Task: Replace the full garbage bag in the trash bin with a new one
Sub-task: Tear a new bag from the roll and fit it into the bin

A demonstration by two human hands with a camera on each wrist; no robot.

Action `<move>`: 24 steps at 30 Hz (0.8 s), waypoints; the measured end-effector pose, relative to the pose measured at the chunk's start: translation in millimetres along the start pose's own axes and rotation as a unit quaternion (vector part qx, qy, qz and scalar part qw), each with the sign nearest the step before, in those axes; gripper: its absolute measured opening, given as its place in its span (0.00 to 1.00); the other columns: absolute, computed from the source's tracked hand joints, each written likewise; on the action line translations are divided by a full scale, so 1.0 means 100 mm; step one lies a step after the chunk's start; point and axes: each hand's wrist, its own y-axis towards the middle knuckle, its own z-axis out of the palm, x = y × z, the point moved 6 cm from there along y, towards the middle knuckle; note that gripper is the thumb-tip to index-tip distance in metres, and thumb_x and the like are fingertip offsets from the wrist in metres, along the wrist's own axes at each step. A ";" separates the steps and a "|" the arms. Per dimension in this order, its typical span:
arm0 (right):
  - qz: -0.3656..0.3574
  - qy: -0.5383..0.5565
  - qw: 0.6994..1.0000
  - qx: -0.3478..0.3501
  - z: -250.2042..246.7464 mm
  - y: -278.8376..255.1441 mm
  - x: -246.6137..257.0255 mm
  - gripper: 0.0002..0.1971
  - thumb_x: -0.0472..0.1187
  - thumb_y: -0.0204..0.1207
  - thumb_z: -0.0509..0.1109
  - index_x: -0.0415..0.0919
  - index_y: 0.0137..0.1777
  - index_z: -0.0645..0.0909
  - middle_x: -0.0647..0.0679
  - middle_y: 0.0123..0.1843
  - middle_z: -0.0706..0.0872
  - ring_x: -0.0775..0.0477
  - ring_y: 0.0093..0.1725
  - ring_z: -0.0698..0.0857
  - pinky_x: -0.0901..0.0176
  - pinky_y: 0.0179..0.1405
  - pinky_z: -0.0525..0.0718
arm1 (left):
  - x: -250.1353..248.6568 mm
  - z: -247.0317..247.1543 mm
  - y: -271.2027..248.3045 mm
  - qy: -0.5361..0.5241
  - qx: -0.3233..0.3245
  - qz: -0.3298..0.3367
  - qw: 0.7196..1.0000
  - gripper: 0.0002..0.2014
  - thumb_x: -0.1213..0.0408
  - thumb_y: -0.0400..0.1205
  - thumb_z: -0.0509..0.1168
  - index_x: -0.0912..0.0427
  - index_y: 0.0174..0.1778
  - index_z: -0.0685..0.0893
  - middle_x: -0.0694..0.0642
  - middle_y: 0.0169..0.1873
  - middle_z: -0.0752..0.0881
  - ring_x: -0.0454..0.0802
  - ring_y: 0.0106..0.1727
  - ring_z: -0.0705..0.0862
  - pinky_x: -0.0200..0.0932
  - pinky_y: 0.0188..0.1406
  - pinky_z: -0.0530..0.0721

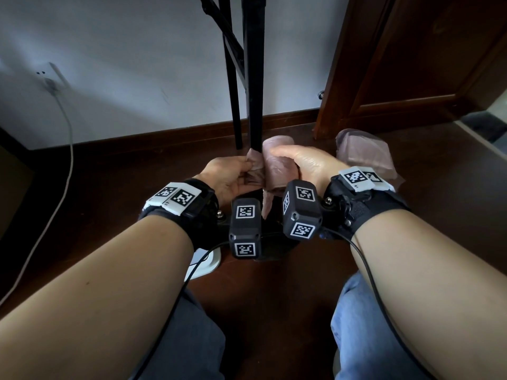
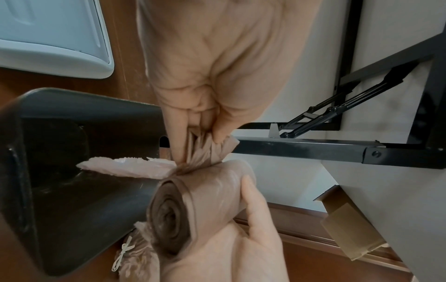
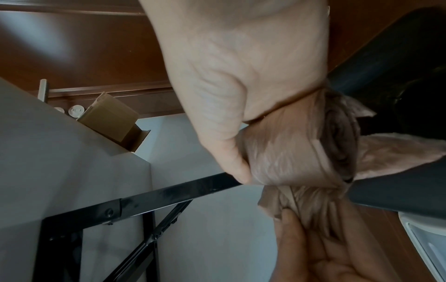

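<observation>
Two hands met above the black trash bin [image 2: 72, 190], which stood open on the dark floor [image 1: 109, 187] with no liner visible inside, just beside a black table leg [image 1: 255, 78]. To the right of the hands lay a filled pinkish bag [image 1: 365, 152] on the floor, apparently the old one already taken out, so the removal looked done. What remained, as far as could be judged, was to tear a fresh bag from the roll, open it, and fit it into the bin.

Next in size, the roll of bags [image 2: 200, 200] was clasped by the right hand [image 1: 307, 163], fingers wrapped over it and the thumb underneath. That hand sat palm-down with the wrist nearly level.

Smaller still, the loose end of a new bag [image 2: 212, 150] was bunched and pinched between the thumb and fingers of the left hand [image 1: 227, 176], which was turned palm inward, touching the roll. A free flap of the same thin plastic hung toward the bin's mouth. Both forearms reached forward over the knees.
</observation>
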 end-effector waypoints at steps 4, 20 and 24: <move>0.023 -0.061 0.996 -0.060 -0.12 -0.04 0.02 0.13 0.44 0.74 0.75 0.40 0.39 0.74 0.42 0.39 0.82 0.42 0.42 0.85 0.44 0.55 0.84 | -0.02 0.01 -0.02 -0.013 0.002 0.005 1.000 0.09 0.74 0.87 0.54 0.62 0.53 0.80 0.59 0.39 0.85 0.51 0.38 0.85 0.47 0.39 0.87; -0.023 0.011 0.999 0.033 -0.07 0.07 -0.01 0.04 0.38 0.81 0.66 0.40 0.46 0.80 0.44 0.42 0.84 0.47 0.39 0.84 0.59 0.33 0.88 | -0.16 -0.03 -0.05 -0.060 0.036 0.031 0.997 0.14 0.72 0.87 0.52 0.59 0.45 0.82 0.54 0.34 0.87 0.45 0.33 0.87 0.40 0.34 0.88; -0.037 0.020 0.999 0.033 -0.09 0.04 0.02 0.03 0.37 0.81 0.66 0.40 0.45 0.80 0.45 0.39 0.86 0.48 0.36 0.85 0.62 0.28 0.87 | -0.18 -0.05 -0.08 -0.077 0.029 0.037 0.996 0.17 0.73 0.87 0.50 0.60 0.42 0.82 0.49 0.23 0.88 0.39 0.22 0.85 0.32 0.24 0.83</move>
